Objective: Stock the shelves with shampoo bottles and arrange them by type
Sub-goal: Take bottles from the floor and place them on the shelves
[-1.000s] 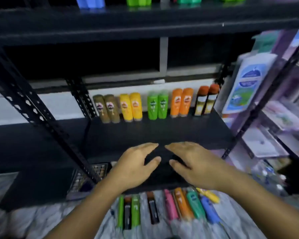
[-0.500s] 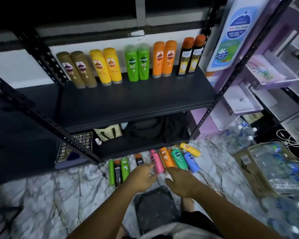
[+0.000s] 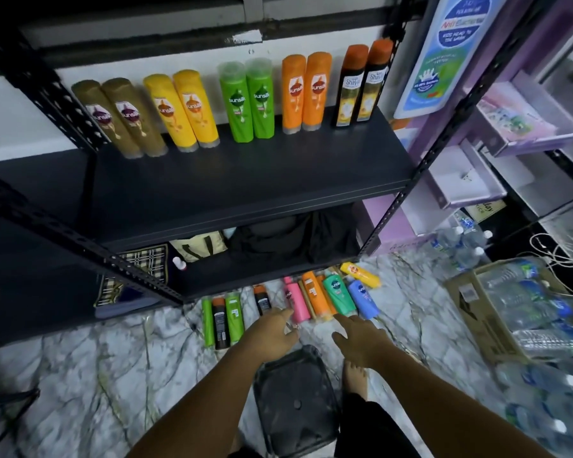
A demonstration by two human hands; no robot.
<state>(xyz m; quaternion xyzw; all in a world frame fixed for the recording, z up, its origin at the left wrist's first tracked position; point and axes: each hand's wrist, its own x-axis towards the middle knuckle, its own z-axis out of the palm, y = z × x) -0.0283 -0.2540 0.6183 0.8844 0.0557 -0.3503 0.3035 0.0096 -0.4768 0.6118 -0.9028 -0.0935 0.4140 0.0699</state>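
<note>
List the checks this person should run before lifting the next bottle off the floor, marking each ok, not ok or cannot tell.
1. Hands free: left hand and right hand hold nothing. Ok.
2. Reach: pink bottle lies just beyond the left hand's fingertips. Ok.
3. Space: dark shelf surface shows in front of the standing row. Ok.
4. Standing row grouped in matching pairs. Ok.
5. Floor bottles sorted by type: colours mixed. Not ok.
6. Pink bottle's cap closed: cannot tell.
</note>
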